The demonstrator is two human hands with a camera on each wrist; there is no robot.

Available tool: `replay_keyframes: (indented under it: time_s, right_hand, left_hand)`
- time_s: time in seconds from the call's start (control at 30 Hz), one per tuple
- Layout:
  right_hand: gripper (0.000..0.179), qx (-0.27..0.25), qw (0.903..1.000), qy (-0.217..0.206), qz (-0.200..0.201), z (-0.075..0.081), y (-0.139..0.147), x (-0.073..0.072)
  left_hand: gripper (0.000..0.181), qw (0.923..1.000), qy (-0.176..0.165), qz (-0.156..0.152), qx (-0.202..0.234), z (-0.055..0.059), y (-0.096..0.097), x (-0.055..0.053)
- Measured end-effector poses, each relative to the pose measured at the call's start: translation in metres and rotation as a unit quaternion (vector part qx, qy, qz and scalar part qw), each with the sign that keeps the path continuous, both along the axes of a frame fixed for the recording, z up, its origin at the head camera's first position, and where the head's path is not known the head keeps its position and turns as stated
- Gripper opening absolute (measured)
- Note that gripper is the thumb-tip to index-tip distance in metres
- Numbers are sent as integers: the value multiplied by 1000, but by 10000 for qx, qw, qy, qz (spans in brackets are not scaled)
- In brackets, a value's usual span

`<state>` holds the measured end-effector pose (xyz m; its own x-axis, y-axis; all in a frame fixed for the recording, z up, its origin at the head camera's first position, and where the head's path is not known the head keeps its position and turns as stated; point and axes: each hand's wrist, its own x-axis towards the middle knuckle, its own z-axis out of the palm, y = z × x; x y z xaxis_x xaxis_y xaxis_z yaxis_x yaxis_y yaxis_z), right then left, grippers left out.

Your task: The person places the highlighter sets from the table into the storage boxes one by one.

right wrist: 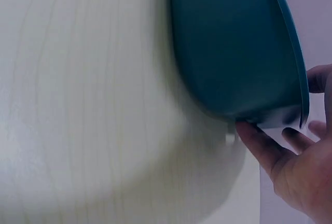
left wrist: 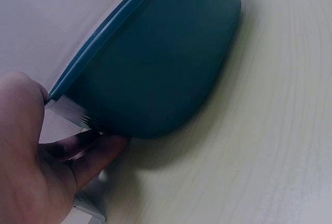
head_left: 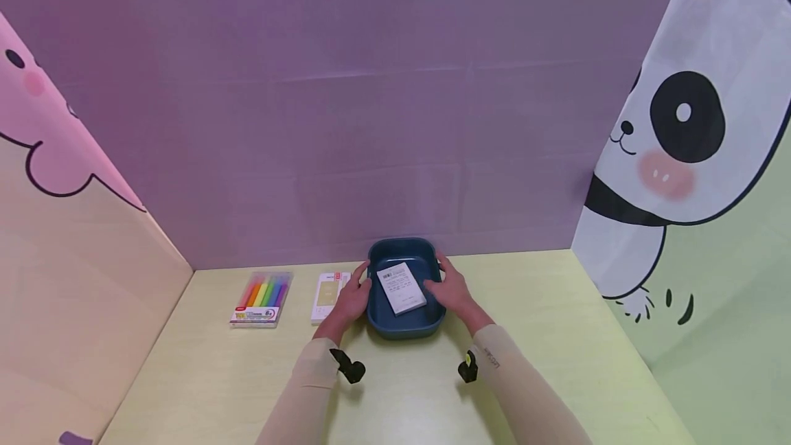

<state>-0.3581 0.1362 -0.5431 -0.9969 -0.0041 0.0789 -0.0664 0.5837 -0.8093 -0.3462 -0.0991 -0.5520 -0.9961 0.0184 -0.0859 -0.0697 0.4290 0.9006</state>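
Note:
A dark blue plastic bin is near the purple wall, held from both sides. Inside it a white box with small printed text lies at a slant. My left hand grips the bin's left side, thumb at the rim and fingers against the outer wall, as the left wrist view shows on the bin. On the opposite side, my right hand grips the rim, its other fingers along the outer wall in the right wrist view. Whether the bin touches the table I cannot tell.
Left of the bin lies another white box with a yellowish panel, partly covered by my left hand. Farther left on the pale wooden table is a clear pack of coloured markers. A purple wall rises behind the table.

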Motion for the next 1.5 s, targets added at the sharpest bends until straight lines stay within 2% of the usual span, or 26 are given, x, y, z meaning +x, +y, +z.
replay_keyframes:
  time_s: [0.33,0.6,0.93,1.17,1.5]
  right_hand:
    - [62,-716,9968,-349,57,-5,11,2]
    - [64,-1735,9795,-847,576,-13,24,2]
    - [65,-2029,9681,-1264,747,-11,30,5]
    - [66,-1987,9682,-1285,815,-8,31,1]
    - [65,-2001,9682,-1237,848,-9,30,2]
  left_hand:
    - [49,10000,-11,-14,60,1,0,2]
    - [49,10000,0,34,37,1,1,3]
    - [49,10000,-67,-11,-16,0,0,4]
    - [49,9999,-148,7,-13,1,0,3]
    - [49,10000,-59,-6,16,2,0,3]
